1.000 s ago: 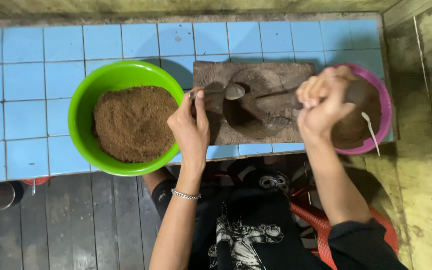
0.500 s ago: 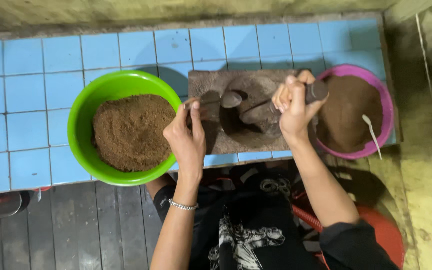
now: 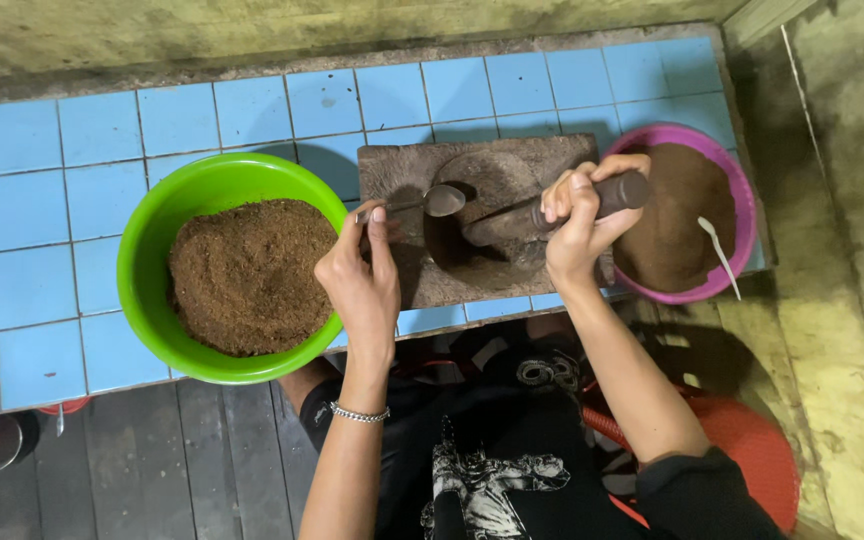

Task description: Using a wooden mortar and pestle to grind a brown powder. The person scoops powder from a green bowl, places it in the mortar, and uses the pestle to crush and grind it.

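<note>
Right hand (image 3: 577, 225) is wrapped in a full fist around the upper end of a dark, stubby stone pestle (image 3: 537, 215); its lower end sits in the round hollow of a grey-brown rectangular stone mortar slab (image 3: 402, 170). Judged heavy, rigid and rough, so unlikely to slip; best held high on the shaft with the whole palm, as here.

Left hand (image 3: 357, 280) pinches the handle of a small metal spoon (image 3: 432, 203) between thumb and fingertips, bowl hovering at the hollow's left rim. Light, stiff and smooth; a fingertip pinch at the handle end suffices.

Slab lies on a blue-tiled counter (image 3: 52, 200). Left of it: a green plastic bowl (image 3: 147, 240) of coarse brown powder. Right: a purple plastic bowl (image 3: 742, 210) of darker powder with a white plastic spoon (image 3: 720, 255).
</note>
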